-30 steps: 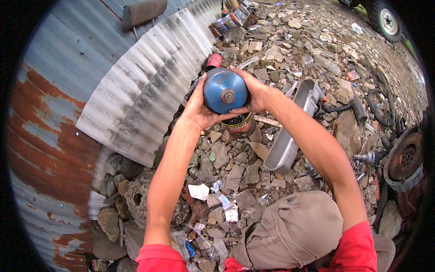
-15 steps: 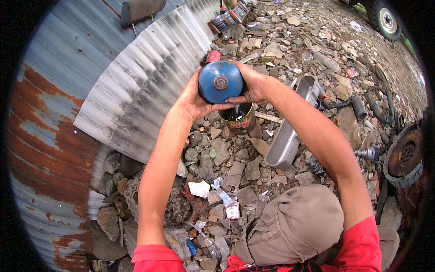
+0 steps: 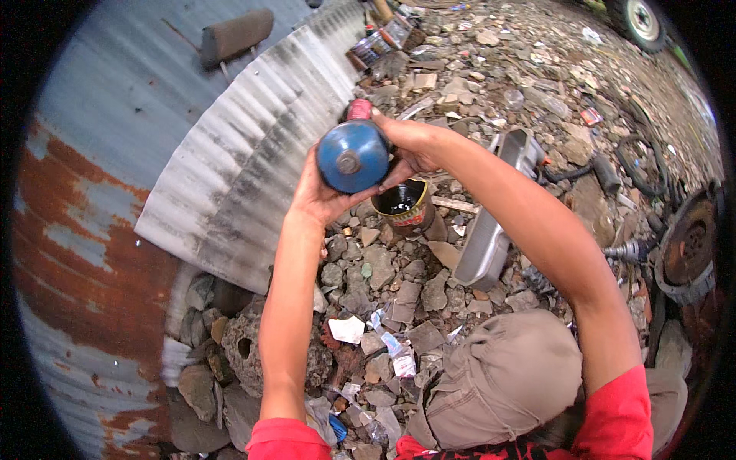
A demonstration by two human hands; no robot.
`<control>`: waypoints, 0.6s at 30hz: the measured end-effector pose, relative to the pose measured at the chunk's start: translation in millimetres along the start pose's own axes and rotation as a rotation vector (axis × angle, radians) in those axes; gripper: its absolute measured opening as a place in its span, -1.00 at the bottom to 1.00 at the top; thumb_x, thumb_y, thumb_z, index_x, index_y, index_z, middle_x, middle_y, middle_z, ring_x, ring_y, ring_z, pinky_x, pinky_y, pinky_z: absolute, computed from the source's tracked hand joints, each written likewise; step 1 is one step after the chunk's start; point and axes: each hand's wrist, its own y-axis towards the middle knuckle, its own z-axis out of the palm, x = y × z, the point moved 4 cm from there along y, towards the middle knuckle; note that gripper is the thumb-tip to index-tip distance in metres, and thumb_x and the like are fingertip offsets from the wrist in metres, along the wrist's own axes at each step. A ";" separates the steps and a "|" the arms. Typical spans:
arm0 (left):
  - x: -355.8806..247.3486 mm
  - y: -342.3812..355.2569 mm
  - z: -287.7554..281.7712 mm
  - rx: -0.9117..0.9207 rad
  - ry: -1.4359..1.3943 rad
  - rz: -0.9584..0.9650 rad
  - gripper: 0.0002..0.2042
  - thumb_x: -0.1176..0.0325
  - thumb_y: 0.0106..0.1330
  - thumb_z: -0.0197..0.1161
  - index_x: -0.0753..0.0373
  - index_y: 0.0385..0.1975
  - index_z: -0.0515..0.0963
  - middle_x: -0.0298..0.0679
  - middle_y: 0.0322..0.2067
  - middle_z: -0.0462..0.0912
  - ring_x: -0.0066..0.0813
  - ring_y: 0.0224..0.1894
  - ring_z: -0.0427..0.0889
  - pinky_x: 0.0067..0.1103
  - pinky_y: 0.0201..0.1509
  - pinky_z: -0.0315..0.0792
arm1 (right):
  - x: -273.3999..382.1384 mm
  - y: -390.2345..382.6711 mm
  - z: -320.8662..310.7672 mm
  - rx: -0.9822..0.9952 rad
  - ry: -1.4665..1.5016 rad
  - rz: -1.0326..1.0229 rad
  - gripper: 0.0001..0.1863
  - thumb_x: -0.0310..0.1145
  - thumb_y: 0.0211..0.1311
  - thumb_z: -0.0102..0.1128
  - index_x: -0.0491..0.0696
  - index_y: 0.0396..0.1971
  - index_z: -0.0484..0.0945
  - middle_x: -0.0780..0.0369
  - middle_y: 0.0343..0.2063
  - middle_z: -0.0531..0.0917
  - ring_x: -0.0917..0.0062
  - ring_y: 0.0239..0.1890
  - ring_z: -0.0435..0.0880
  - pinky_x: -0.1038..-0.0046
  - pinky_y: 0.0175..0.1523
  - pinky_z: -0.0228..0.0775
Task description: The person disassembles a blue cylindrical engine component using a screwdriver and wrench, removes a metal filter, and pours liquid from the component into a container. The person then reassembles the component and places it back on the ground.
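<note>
A blue, rounded metal filter housing (image 3: 368, 146) with a bolt at the middle of its end is held between my two hands. My left hand (image 3: 313, 195) cups its left side and underside, thumb toward the lower edge. Around its right side curls my right hand (image 3: 414, 146), with fingers partly hidden behind it. Just right of the housing and lower down stands an open tin can (image 3: 415, 222) with dark liquid inside. A red cylindrical object (image 3: 359, 109) shows just beyond the housing, partly covered by it.
Corrugated metal sheets (image 3: 192, 184) line the left side. To the right on the rubble lie a long grey metal cover (image 3: 483, 253), a black hose (image 3: 644, 172) and a rusty round plate (image 3: 690, 249). A person's brown cap (image 3: 506, 376) fills the lower middle.
Both hands have moved the filter housing left and slightly toward me. More of the can's opening and dark liquid now shows beside it.
</note>
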 end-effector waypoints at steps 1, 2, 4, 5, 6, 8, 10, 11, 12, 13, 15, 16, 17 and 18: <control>-0.1 0.5 -0.7 0.016 -0.020 0.002 -0.40 -0.28 0.32 -0.02 -0.02 0.21 0.37 -0.12 0.22 0.39 -0.02 0.21 0.44 0.09 0.17 0.40 | 0.3 -4.7 -5.0 -0.039 -0.013 0.004 -0.26 0.26 0.41 -0.51 0.00 0.34 0.13 -0.16 0.15 0.39 0.08 -0.02 0.64 0.23 -0.22 0.72; 3.8 -1.2 0.7 0.036 -0.035 -0.002 -0.40 -0.27 0.32 -0.02 -0.01 0.21 0.37 -0.11 0.22 0.39 -0.02 0.22 0.44 0.08 0.18 0.40 | -0.5 -8.9 -17.5 -0.111 -0.004 0.009 -0.02 0.40 0.31 -0.40 -0.14 0.41 -0.20 -0.50 0.01 0.36 -0.03 -0.17 0.69 0.25 -0.23 0.70; 8.5 -4.8 -2.2 0.028 -0.024 -0.003 -0.39 -0.26 0.33 -0.03 0.01 0.23 0.34 -0.07 0.23 0.38 0.00 0.22 0.43 0.06 0.21 0.38 | -3.1 -18.6 -40.3 -0.128 0.021 0.024 0.04 0.41 0.30 -0.40 -0.27 0.37 -0.17 -0.49 0.01 0.36 -0.06 -0.15 0.68 0.23 -0.19 0.68; 10.1 -5.3 -3.2 0.028 -0.046 -0.025 -0.39 -0.25 0.33 -0.04 0.03 0.24 0.33 -0.05 0.22 0.38 0.02 0.22 0.42 0.06 0.22 0.38 | -5.2 -24.0 -49.7 -0.130 0.035 0.031 0.07 0.42 0.29 -0.40 -0.34 0.35 -0.16 -0.48 0.02 0.37 -0.08 -0.14 0.67 0.21 -0.17 0.67; 11.4 -4.9 -2.9 0.028 -0.068 -0.046 -0.38 -0.25 0.34 -0.04 0.04 0.25 0.32 -0.03 0.22 0.38 0.04 0.23 0.41 0.06 0.22 0.38 | -6.2 -34.0 -62.9 -0.122 0.002 0.002 0.12 0.44 0.28 -0.40 -0.46 0.30 -0.12 -0.48 0.01 0.38 -0.12 -0.12 0.65 0.19 -0.14 0.65; 12.4 -5.6 -11.6 -0.012 -0.077 -0.071 -0.37 -0.23 0.35 -0.07 0.10 0.27 0.28 0.05 0.23 0.34 0.15 0.23 0.38 0.04 0.21 0.40 | -14.5 -49.9 -84.1 -0.183 -0.059 0.016 0.10 0.43 0.29 -0.40 -0.44 0.30 -0.06 -0.45 -0.01 0.41 -0.11 -0.12 0.65 0.17 -0.14 0.65; 15.7 -4.8 -12.0 -0.027 -0.090 -0.052 -0.36 -0.23 0.35 -0.08 0.11 0.27 0.26 0.07 0.24 0.32 0.20 0.22 0.38 0.04 0.18 0.43 | -17.0 -66.5 -106.1 -0.273 -0.166 0.062 0.06 0.39 0.30 -0.36 -0.45 0.29 -0.02 -0.43 0.01 0.40 -0.09 -0.17 0.67 0.13 -0.20 0.68; 17.8 -3.8 -10.6 -0.030 -0.098 -0.045 -0.35 -0.23 0.35 -0.08 0.11 0.28 0.25 0.08 0.25 0.30 0.22 0.22 0.38 0.04 0.17 0.44 | -17.6 -72.6 -117.2 -0.304 -0.255 0.091 0.05 0.38 0.31 -0.35 -0.46 0.27 0.00 -0.43 0.01 0.41 -0.09 -0.19 0.68 0.14 -0.23 0.68; 19.7 0.5 -17.1 0.048 -0.136 -0.086 -0.31 -0.27 0.32 -0.06 0.08 0.30 0.21 0.07 0.27 0.27 0.26 0.21 0.38 0.03 0.13 0.47 | -17.4 -77.4 -128.0 -0.331 -0.344 0.122 0.04 0.37 0.32 -0.34 -0.47 0.26 0.02 -0.42 0.00 0.41 -0.08 -0.22 0.69 0.14 -0.26 0.69; 19.3 4.5 -23.5 0.070 -0.138 -0.095 -0.31 -0.28 0.31 -0.05 0.07 0.30 0.20 0.08 0.27 0.26 0.26 0.21 0.38 0.03 0.12 0.48 | -19.2 -84.4 -135.7 -0.358 -0.431 0.153 0.04 0.35 0.33 -0.34 -0.49 0.25 0.04 -0.42 0.00 0.42 -0.07 -0.24 0.70 0.14 -0.28 0.70; 20.7 7.8 -37.3 0.095 -0.147 -0.116 -0.29 -0.30 0.29 -0.05 0.05 0.31 0.19 0.08 0.27 0.26 0.26 0.21 0.37 0.02 0.11 0.49 | -23.1 -101.9 -130.7 -0.347 -0.682 0.212 -0.01 0.30 0.35 -0.26 -0.55 0.14 0.17 -0.36 -0.07 0.49 -0.04 -0.34 0.71 0.16 -0.39 0.71; 21.1 7.0 -36.5 0.032 -0.135 -0.097 -0.29 -0.31 0.27 -0.04 0.03 0.31 0.20 0.07 0.27 0.25 0.25 0.20 0.38 -0.02 0.07 0.52 | -20.4 -112.2 -130.0 -0.314 -0.813 0.269 -0.03 0.29 0.35 -0.23 -0.55 0.12 0.19 -0.34 -0.08 0.50 -0.04 -0.35 0.71 0.17 -0.42 0.71; 21.8 5.3 -33.9 0.034 -0.130 -0.102 -0.28 -0.31 0.27 -0.03 0.04 0.31 0.19 0.07 0.27 0.26 0.26 0.19 0.39 -0.04 0.06 0.53 | -21.4 -117.5 -130.5 -0.276 -0.944 0.326 -0.04 0.27 0.35 -0.21 -0.55 0.10 0.20 -0.32 -0.10 0.51 -0.03 -0.37 0.71 0.17 -0.44 0.71; 22.2 3.1 -32.0 0.034 -0.125 -0.107 -0.28 -0.31 0.26 -0.03 0.04 0.31 0.19 0.08 0.26 0.26 0.27 0.18 0.39 -0.05 0.04 0.54 | -33.0 -118.3 -140.4 -0.210 -1.039 0.353 -0.10 0.23 0.34 -0.12 -0.54 0.00 0.31 -0.24 -0.16 0.56 0.02 -0.41 0.72 0.21 -0.50 0.71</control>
